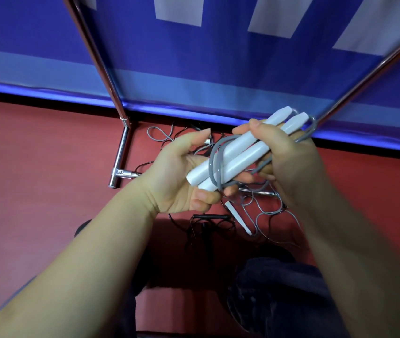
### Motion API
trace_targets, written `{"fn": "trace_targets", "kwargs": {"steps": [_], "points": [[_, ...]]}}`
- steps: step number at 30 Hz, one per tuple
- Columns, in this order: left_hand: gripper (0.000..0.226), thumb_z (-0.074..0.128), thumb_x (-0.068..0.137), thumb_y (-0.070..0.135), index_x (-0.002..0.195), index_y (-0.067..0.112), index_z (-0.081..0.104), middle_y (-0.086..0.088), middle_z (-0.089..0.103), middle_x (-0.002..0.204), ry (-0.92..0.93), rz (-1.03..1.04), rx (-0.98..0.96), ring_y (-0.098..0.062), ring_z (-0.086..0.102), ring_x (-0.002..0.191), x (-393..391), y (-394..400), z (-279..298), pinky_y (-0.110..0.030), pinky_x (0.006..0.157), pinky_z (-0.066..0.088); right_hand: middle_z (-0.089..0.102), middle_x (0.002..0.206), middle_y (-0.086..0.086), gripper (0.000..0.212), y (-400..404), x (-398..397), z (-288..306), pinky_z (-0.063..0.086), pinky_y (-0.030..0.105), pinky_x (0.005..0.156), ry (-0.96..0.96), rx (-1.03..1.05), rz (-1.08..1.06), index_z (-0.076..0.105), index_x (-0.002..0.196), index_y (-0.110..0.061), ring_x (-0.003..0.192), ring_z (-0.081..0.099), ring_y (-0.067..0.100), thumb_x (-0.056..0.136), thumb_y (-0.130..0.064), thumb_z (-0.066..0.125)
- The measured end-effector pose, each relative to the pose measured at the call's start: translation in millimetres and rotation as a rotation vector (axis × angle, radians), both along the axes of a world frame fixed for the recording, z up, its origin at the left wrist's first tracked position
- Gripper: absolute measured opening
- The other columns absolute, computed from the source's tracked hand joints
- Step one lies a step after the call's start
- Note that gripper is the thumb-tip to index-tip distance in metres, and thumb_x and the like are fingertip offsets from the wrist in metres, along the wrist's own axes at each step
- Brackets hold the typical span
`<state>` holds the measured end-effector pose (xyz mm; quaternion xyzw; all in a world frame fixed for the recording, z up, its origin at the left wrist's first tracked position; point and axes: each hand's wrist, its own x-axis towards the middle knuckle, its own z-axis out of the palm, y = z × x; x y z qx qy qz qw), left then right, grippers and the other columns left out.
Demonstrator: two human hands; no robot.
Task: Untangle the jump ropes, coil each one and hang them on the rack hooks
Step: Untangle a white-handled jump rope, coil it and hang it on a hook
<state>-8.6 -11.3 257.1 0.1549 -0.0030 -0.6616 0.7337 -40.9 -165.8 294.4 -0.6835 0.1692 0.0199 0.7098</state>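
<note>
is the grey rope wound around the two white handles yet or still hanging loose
Wound, at least partly: loops of the grey rope cross the two white handles, held together by the left hand and right hand.

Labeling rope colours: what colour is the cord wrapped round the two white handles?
Grey cord, wound around the white handles; clearest in the head view.

Bare forearms, no sleeves; dark trousers (279, 289), prob. navy.
</note>
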Motion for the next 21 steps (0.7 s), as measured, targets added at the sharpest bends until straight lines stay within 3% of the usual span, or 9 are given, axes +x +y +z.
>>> {"fn": "trace_targets", "kwargs": {"steps": [2,4,6,8,11,15,21], "points": [[0.049,0.079,0.061,0.036,0.094,0.001,0.071,-0.014,0.065,0.076,-0.331,0.051,0.271,-0.011,0.047,0.039,-1.9,-2.0,0.6,-0.014,0.038,0.036,0.059,0.051,0.002,0.022,-1.6,0.3,-0.9,0.037,0.017,0.040,0.023,-0.032,-0.032,0.070,0.071,-0.014,0.042,0.052,0.013,0.087,-0.022,0.057],[0.025,0.070,0.065,0.014,0.088,0.006,0.068,-0.009,0.068,0.073,-0.537,0.209,0.485,-0.006,0.040,0.034,-7.0,-7.3,3.4,-0.013,0.033,0.034,0.058,0.047,-0.005,0.023,-2.1,0.6,-2.4,0.033,0.012,0.038,0.048,-0.050,-0.091,0.069,0.071,-0.014,0.039,0.049,0.004,0.089,-0.018,0.055],[0.022,0.061,0.069,0.008,0.091,0.008,0.062,-0.007,0.066,0.067,-0.569,0.371,0.528,-0.008,0.043,0.034,-9.0,-11.4,3.3,-0.015,0.034,0.035,0.052,0.044,-0.010,0.024,-1.6,2.7,-2.4,0.029,0.010,0.036,0.072,-0.039,-0.180,0.069,0.071,-0.015,0.033,0.042,0.002,0.090,-0.019,0.054],[0.024,0.065,0.068,0.004,0.090,0.010,0.058,0.000,0.057,0.052,-0.639,0.547,0.583,-0.009,0.044,0.033,-9.1,-15.6,2.7,-0.016,0.036,0.036,0.044,0.046,-0.004,0.028,-2.4,5.2,-3.6,0.024,0.013,0.034,0.105,0.032,-0.251,0.070,0.068,-0.018,0.029,0.032,0.004,0.090,-0.022,0.053],[0.018,0.065,0.081,0.004,0.088,0.013,0.052,0.003,0.056,0.050,-0.764,0.736,0.705,-0.010,0.045,0.034,-8.3,-19.3,5.3,-0.017,0.038,0.037,0.029,0.057,0.004,0.042,-4.8,8.6,-5.9,0.013,0.018,0.035,0.187,0.181,-0.353,0.071,0.055,-0.019,0.030,0.018,0.005,0.091,-0.026,0.052],[0.013,0.050,0.095,0.017,0.083,0.017,0.044,0.004,0.051,0.050,-0.849,0.747,0.782,-0.013,0.042,0.036,-14.9,-26.0,5.7,-0.020,0.038,0.034,0.034,0.060,0.004,0.041,0.2,7.6,-9.4,0.014,0.015,0.031,0.226,0.290,-0.394,0.068,0.056,-0.017,0.032,0.017,0.006,0.092,-0.024,0.050],[0.012,0.056,0.081,0.037,0.085,0.026,0.056,0.014,0.048,0.052,-0.917,0.805,0.852,-0.004,0.036,0.042,-11.8,-24.4,1.7,-0.015,0.041,0.028,0.028,0.053,0.001,0.036,5.9,14.8,-6.9,0.014,0.015,0.032,0.235,0.263,-0.407,0.066,0.062,-0.017,0.028,0.016,0.005,0.092,-0.024,0.050]]}}
